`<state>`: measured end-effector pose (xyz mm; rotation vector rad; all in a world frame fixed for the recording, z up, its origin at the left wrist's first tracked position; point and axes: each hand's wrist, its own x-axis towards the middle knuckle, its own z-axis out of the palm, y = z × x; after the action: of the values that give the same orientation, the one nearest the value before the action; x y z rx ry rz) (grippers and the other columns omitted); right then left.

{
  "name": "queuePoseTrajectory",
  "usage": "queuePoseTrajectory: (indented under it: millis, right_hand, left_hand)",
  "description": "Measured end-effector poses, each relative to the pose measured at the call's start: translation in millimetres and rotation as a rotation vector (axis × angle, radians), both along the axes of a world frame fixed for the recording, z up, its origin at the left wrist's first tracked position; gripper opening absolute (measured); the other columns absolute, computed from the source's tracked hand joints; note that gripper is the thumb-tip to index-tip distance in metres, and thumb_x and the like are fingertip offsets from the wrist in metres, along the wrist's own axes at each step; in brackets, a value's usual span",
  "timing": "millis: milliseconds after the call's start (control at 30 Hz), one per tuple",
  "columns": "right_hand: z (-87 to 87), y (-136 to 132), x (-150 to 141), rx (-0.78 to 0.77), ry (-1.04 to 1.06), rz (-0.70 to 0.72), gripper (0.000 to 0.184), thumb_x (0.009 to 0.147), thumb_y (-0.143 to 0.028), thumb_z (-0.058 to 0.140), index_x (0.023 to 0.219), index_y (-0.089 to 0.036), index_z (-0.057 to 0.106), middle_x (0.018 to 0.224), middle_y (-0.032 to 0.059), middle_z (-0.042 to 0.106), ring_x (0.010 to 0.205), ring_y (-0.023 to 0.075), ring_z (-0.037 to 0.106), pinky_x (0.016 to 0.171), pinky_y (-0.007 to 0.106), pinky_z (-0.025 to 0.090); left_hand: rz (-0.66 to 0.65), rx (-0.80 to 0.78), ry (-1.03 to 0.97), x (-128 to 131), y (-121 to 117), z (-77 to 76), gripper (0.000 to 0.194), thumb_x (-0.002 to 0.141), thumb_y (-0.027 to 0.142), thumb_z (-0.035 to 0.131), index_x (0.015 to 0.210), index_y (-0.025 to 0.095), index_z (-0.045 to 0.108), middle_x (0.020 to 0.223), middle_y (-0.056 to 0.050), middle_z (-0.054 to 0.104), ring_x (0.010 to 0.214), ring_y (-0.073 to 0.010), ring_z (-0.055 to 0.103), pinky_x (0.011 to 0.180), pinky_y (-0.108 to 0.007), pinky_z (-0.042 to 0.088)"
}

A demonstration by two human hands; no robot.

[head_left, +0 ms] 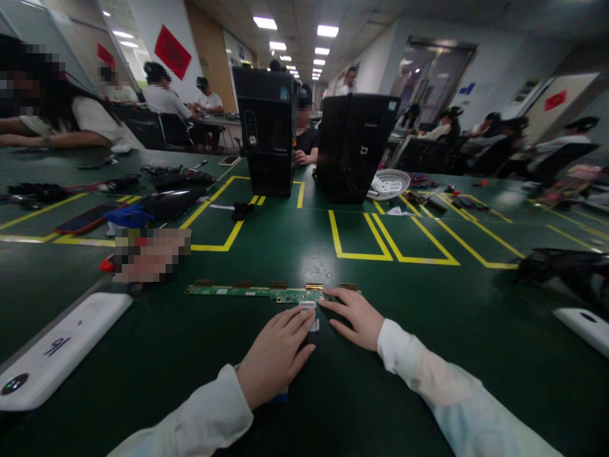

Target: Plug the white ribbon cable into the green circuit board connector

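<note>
1. Green printed circuit board (252, 292), long and narrow, lay across the centre of the frame.
2. Left hand (276, 352), lower centre, stretched its fingers over a white connector (307, 304) at the board's near edge; whether it gripped this could not be told.
3. Right hand (358, 318), right of centre, was spread and released, fingertips at the board's right part.
4. Black computer tower (265, 133) stood upright, upper centre.
</note>
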<state>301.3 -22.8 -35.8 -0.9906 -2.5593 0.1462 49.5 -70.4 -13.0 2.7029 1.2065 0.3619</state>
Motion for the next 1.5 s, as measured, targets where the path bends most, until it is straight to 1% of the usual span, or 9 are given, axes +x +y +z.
queuePoseTrajectory:
  millis: [200,333,467,533,667,800,933,1200,1500]
  right_hand:
    - [1.8,0.2,-1.0,-0.001,0.001,-0.007,0.041,0.092,-0.028,0.053,0.133,-0.02,0.056,0.138,0.0159,0.053,0.127,0.0275,0.05,0.103,0.05,0.044]
    - [2.1,0.1,-1.9,-0.006,-0.008,-0.008,0.041,0.092,-0.027,0.052,0.133,-0.019,0.055,0.138,0.0154,0.053,0.127,0.0271,0.05,0.103,0.049,0.044]
    - [2.7,-0.4,-2.3,-0.012,-0.013,-0.004,0.042,0.093,-0.027,0.052,0.134,-0.018,0.054,0.138,0.0156,0.052,0.127,0.0273,0.049,0.104,0.049,0.044]
    - [3.9,-1.0,-2.0,-0.014,-0.014,-0.002,0.042,0.094,-0.027,0.051,0.134,-0.018,0.054,0.139,0.0156,0.052,0.127,0.0275,0.049,0.104,0.049,0.044]
    - [4.7,-1.6,-0.9,-0.015,-0.029,0.002,0.042,0.095,-0.027,0.049,0.135,-0.017,0.053,0.139,0.0169,0.051,0.128,0.0281,0.048,0.105,0.05,0.043]
    - [1.9,-1.9,-3.7,0.017,-0.013,0.013,0.041,0.094,-0.026,0.05,0.135,-0.018,0.054,0.139,0.0165,0.05,0.131,0.0285,0.045,0.106,0.051,0.042]
    - [5.5,-7.9,-15.6,-0.015,-0.012,0.066,0.041,0.096,-0.03,0.048,0.136,-0.022,0.055,0.143,0.0149,0.047,0.135,0.0278,0.04,0.11,0.051,0.038]
    - [25.7,-21.7,-35.9,-0.16,-0.175,0.006,0.055,0.094,-0.047,0.053,0.145,-0.028,0.047,0.157,0.0152,0.029,0.145,0.0335,0.024,0.116,0.055,0.026]
    - [27.6,-22.1,-37.0,-0.193,-0.205,-0.02,0.054,0.095,-0.047,0.052,0.145,-0.028,0.047,0.157,0.0151,0.031,0.145,0.0321,0.027,0.117,0.055,0.023]
  left_hand:
    - [-0.01,0.015,-0.014,-1.9,1.7,-2.5,0.051,0.098,0.043,0.04,0.146,0.023,0.041,0.147,-0.005,0.052,0.137,-0.0226,0.044,0.11,-0.044,0.04]
    - [-0.057,0.05,-0.02,-5.2,3.2,7.3,0.047,0.1,0.04,0.038,0.145,0.026,0.042,0.151,-0.003,0.048,0.141,-0.0223,0.039,0.113,-0.047,0.038]
    - [0.031,0.121,-0.044,-14.9,-2.6,21.5,0.046,0.1,0.039,0.038,0.144,0.026,0.044,0.15,-0.002,0.049,0.141,-0.022,0.039,0.113,-0.046,0.039]
    - [0.11,0.137,-0.036,-28.7,-9.1,22.7,0.046,0.099,0.039,0.04,0.142,0.027,0.047,0.149,-0.002,0.05,0.14,-0.0225,0.042,0.112,-0.046,0.041]
    - [0.318,0.143,-0.008,-79.3,-26.8,4.8,0.05,0.097,0.045,0.042,0.145,0.03,0.044,0.149,-0.001,0.05,0.138,-0.0243,0.045,0.109,-0.047,0.046]
    - [0.518,0.189,-0.019,-139.4,-45.0,-24.0,0.053,0.095,0.052,0.038,0.136,0.024,0.055,0.141,-0.008,0.058,0.127,-0.0288,0.056,0.103,-0.05,0.05]
    - [0.644,0.254,-0.013,-175.1,-54.3,-40.6,0.06,0.093,0.059,0.033,0.131,0.02,0.06,0.135,-0.013,0.062,0.125,-0.0322,0.058,0.102,-0.053,0.049]
    - [0.63,0.261,0.033,-171.6,-37.6,-41.7,0.062,0.093,0.057,0.031,0.13,0.016,0.06,0.135,-0.015,0.06,0.125,-0.0309,0.056,0.105,-0.049,0.046]
    - [0.655,0.28,0.045,-166.7,-33.9,-43.1,0.062,0.093,0.055,0.031,0.131,0.014,0.06,0.134,-0.016,0.06,0.123,-0.0317,0.057,0.105,-0.051,0.046]
